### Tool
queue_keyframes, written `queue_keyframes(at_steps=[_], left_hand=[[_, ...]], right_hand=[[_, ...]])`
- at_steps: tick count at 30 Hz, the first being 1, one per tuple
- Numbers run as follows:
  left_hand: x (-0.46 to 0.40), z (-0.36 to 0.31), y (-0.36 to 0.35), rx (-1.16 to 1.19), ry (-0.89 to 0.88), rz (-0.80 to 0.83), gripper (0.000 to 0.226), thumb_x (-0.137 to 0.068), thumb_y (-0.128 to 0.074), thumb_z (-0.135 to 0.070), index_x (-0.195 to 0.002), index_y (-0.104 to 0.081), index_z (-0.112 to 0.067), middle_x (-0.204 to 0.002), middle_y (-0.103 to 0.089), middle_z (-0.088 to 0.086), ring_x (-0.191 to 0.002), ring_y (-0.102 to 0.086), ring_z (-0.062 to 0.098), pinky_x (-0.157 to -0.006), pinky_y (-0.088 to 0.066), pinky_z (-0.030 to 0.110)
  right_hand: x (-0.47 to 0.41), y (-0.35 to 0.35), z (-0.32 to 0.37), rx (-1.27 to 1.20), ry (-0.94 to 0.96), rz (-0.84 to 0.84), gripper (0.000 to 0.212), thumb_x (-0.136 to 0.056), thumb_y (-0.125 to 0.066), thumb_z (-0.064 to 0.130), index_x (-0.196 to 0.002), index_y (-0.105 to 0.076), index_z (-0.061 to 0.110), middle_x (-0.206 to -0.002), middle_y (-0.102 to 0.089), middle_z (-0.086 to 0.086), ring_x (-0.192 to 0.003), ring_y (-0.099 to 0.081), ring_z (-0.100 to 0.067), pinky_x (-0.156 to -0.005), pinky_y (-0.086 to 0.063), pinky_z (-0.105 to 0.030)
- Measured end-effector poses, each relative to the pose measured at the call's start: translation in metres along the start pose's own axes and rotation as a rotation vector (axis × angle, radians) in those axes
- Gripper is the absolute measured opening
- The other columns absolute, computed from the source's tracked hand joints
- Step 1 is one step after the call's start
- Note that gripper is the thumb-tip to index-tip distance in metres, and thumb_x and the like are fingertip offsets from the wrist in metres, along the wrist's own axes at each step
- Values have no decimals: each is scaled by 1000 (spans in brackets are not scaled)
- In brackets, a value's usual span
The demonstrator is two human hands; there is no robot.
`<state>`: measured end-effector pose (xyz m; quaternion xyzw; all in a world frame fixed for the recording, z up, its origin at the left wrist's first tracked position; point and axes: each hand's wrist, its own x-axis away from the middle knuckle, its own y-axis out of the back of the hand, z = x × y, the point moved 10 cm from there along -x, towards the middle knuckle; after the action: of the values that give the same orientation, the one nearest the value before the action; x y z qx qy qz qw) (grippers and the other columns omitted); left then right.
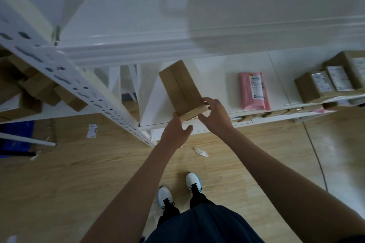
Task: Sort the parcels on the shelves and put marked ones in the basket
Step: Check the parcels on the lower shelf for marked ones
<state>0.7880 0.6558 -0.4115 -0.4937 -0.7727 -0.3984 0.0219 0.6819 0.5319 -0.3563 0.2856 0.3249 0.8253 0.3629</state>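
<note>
Far left, a jumble of plain brown cardboard boxes is seen on the neighbouring shelf bay, behind a white perforated steel upright; a blue object is partly visible on the floor below, too cut off to identify. A small printed paper label lies on the light wood-look floor. At centre, a tall brown cardboard parcel with a taped seam is stood on the white metal shelf board, at its front edge. The left hand is placed against the parcel's lower left corner, fingers mostly hidden behind it, thumb spread; grip cannot be told. The right hand is held half-open at the lower right corner, fingertips touching the box edge, thumb apart. A white paper scrap lies on the floor below. Further right on the shelf, a pink plastic mailer bag with a label lies flat, well apart from the parcel. At far right, labelled brown cardboard boxes are grouped together.
</note>
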Motion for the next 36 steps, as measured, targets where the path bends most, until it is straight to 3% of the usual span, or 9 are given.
queue_keyframes(at_steps=[5, 8, 11, 16, 23, 26, 31, 36], left_hand=[[2, 31, 11, -1, 144, -65, 48, -94, -62, -34, -130, -46, -7, -134, -60, 9, -117, -61, 28, -88, -45, 33], [7, 56, 25, -28, 191, -91, 49, -94, -62, -31, -135, -48, -8, -132, -62, 8, -116, -60, 28, -88, -44, 33], [11, 69, 39, -35, 195, -136, 49, -93, -64, -27, -136, -47, -9, -132, -61, 7, -119, -59, 26, -85, -40, 29], [15, 75, 49, -190, 160, -148, 50, -93, -63, -30, -136, -43, -12, -131, -58, 8, -120, -57, 29, -91, -50, 45], [14, 57, 53, -263, 110, -195, 84, -92, -65, -31, -156, -15, -15, -148, -43, 6, -131, -46, 28, -97, -48, 47], [10, 48, 51, -250, 75, -195, 87, -90, -68, -28, -157, -14, -15, -149, -44, 7, -133, -46, 28, -99, -48, 46], [4, 32, 38, -238, 52, -203, 94, -82, -79, -23, -155, -19, -12, -141, -48, 12, -130, -46, 30, -103, -46, 43], [3, 19, 28, -148, 45, -282, 94, -79, -83, -32, -151, -25, -17, -139, -49, 12, -126, -50, 30, -99, -49, 44]], right_hand=[[12, -23, 33, 84, 175, 87, 61, -89, -65, 25, -145, -40, 22, -140, -44, -4, -128, -43, -24, -95, -50, -39], [18, -47, 52, 149, 261, 135, 54, -88, -65, 27, -138, -45, 25, -139, -43, -2, -125, -44, -25, -91, -51, -39], [24, -75, 66, 301, 346, 208, 47, -89, -63, 31, -133, -50, 21, -137, -42, -3, -124, -45, -26, -96, -46, -39], [28, -100, 68, 469, 470, 274, 45, -91, -61, 34, -133, -51, 21, -141, -38, -3, -127, -44, -26, -99, -43, -38], [-17, -57, 14, 101, 131, 97, 70, -86, -68, 22, -146, -34, 15, -142, -37, -10, -129, -42, -30, -98, -48, -43], [-32, -59, -12, 70, -4, 165, 73, -87, -69, 23, -149, -31, 14, -145, -37, -10, -133, -38, -30, -101, -42, -40], [-23, -65, -26, 45, -19, 234, 66, -85, -69, 24, -142, -39, 13, -130, -50, -11, -121, -47, -30, -96, -43, -40], [3, -52, -37, 155, 20, 179, 58, -90, -64, 30, -140, -42, 11, -140, -41, -10, -129, -39, -29, -104, -41, -40]])
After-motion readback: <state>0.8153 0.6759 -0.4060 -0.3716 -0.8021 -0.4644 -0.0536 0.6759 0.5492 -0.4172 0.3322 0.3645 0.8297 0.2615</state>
